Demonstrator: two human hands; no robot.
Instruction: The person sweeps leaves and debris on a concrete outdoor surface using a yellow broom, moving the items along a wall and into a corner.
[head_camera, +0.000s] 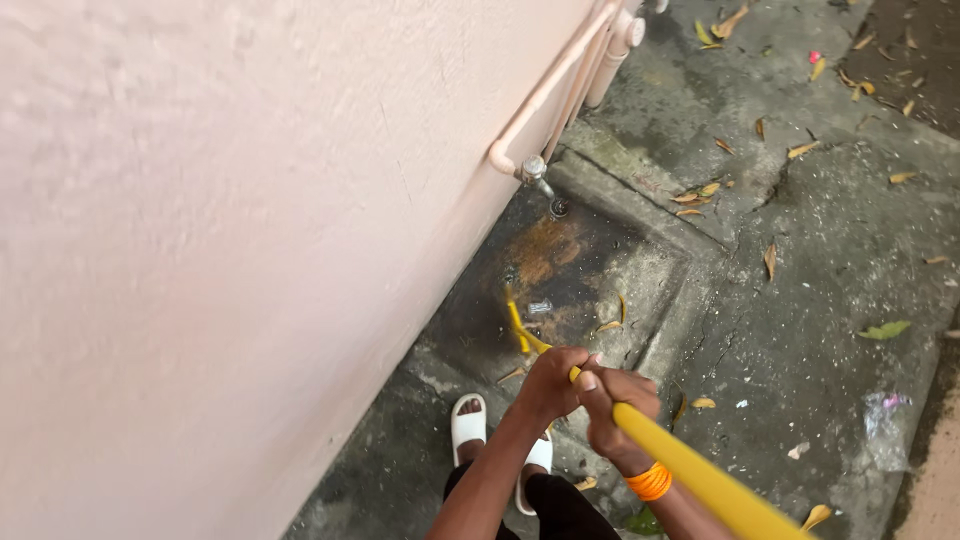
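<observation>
Both my hands grip a long yellow handle (700, 480) that slants from the lower right down toward the ground. My left hand (553, 382) holds it lower down, and my right hand (618, 408), with an orange band on the wrist, holds it just behind. The handle's thin yellow lower end (518, 328) reaches into a shallow, stained concrete basin (560, 280) beside the wall. My feet in white slides (468, 425) stand at the basin's near edge.
A pale pink wall (230, 230) fills the left side. Pipes (570, 80) run along it to a metal tap (537, 175) over the basin. Dry leaves (700, 192) and a clear plastic scrap (883, 420) lie on the wet dark concrete to the right.
</observation>
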